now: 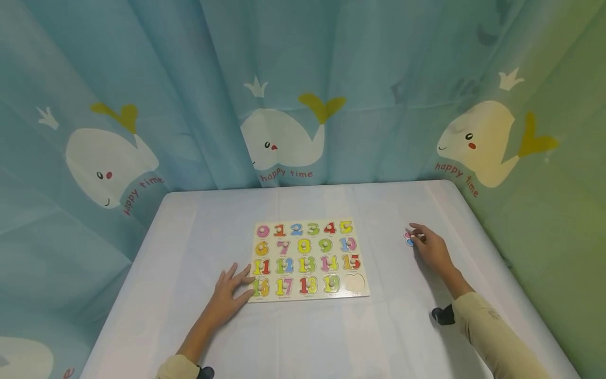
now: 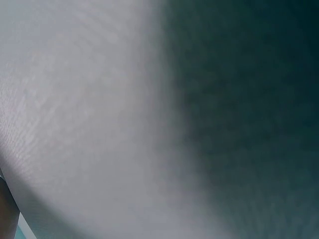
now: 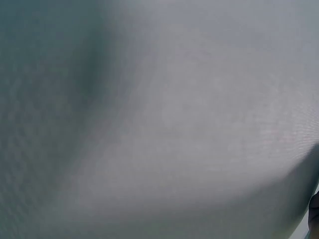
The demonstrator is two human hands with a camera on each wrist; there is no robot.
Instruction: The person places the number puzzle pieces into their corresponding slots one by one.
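Your left hand (image 1: 230, 293) lies flat on the table (image 1: 388, 337) with fingers spread, their tips touching the near left corner of the board (image 1: 309, 260). Your right hand (image 1: 432, 248) is well to the right of the board, fingers curled down over a small pink-and-blue piece (image 1: 408, 238); whether they already pinch it or only touch it, you cannot tell from here. The piece lies on the table, apart from the board. The board's one bare slot (image 1: 354, 282) sits at its near right corner.

The piece looks thin, stiff and light, probably painted wood, so it should lift easily. Take it by its edges, or by a peg if it has one. Both wrist views show only blurred tablecloth.
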